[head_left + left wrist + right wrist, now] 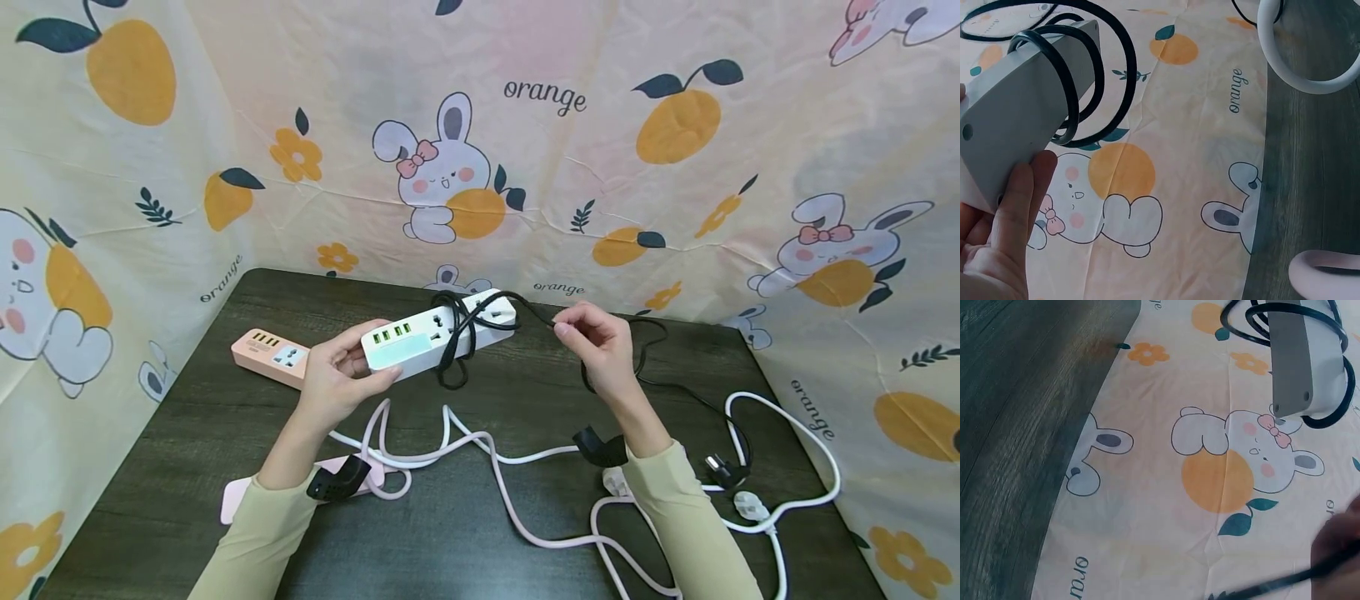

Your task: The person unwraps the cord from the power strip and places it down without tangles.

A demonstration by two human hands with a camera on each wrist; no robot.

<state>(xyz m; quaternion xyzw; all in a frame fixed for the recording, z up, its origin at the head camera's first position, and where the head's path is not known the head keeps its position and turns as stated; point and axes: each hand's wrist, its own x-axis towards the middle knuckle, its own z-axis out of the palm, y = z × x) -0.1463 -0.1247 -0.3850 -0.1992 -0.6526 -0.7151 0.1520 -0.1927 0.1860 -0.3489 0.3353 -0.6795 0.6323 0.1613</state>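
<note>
A white power strip (408, 346) with green USB ports is held up above the table, gripped at its left end by my left hand (341, 367). Several loops of black cord (459, 333) wrap around its right half. From these loops the cord runs right to my right hand (600, 346), which pinches it between thumb and fingertips. The left wrist view shows fingers beneath the strip's body (1016, 119) and loose cord loops around it. In the right wrist view, the strip's far end (1291, 369) appears at the top, and the cord (1297, 575) at my fingers is blurred.
An orange power strip (270, 357) lies behind my left hand. A pink power strip (238, 497) is partly under my left forearm. White and pinkish cords (498, 467) sprawl across the dark table (420, 542). A black plug (723, 471) and a white plug (750, 504) lie at the right.
</note>
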